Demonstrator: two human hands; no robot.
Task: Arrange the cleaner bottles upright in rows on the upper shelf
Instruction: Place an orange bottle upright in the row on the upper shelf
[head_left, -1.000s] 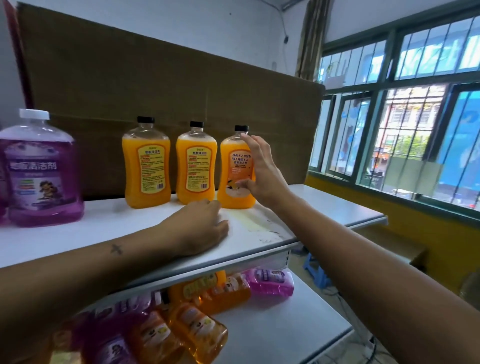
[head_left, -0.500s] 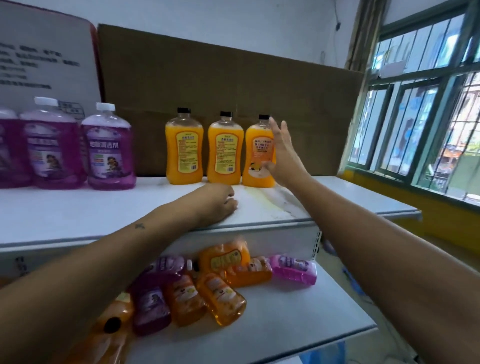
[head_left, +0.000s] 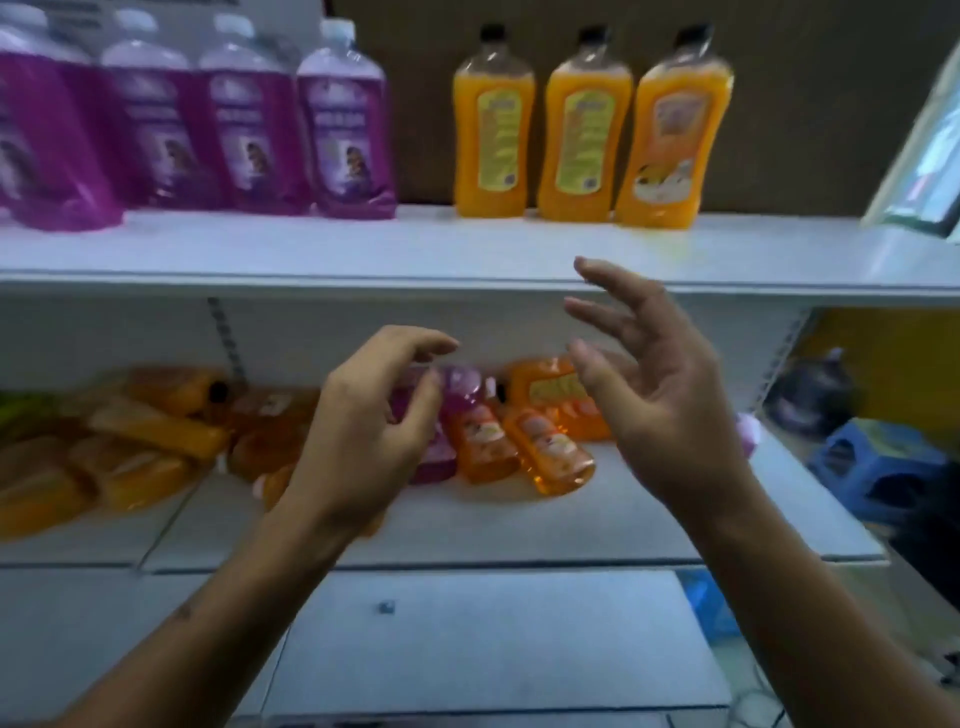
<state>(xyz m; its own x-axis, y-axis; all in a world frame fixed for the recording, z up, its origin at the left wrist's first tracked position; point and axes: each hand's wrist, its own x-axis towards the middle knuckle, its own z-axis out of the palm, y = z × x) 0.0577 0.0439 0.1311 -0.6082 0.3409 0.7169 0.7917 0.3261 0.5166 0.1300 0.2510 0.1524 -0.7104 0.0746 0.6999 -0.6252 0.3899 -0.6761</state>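
Both hands empty: left hand (head_left: 374, 431) loosely curled, right hand (head_left: 660, 384) spread, in front of lower shelf (head_left: 649, 525). Orange bottles (head_left: 582, 130), purple bottles (head_left: 249, 124) upright on upper shelf (head_left: 467, 249); others heaped below (head_left: 498, 436). Risk: heap could shift, slick bottle slip.

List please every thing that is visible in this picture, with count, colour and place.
purple bottles: at least four, purple, white caps, upright, upper shelf left
orange bottles: three, orange, black caps, upright, upper shelf right
lying bottles: many, orange and purple, heaped on lower shelf
stool: one, blue, on floor at right
cardboard: brown, behind upper shelf
left hand: empty, fingers curled, above heap
right hand: empty, open
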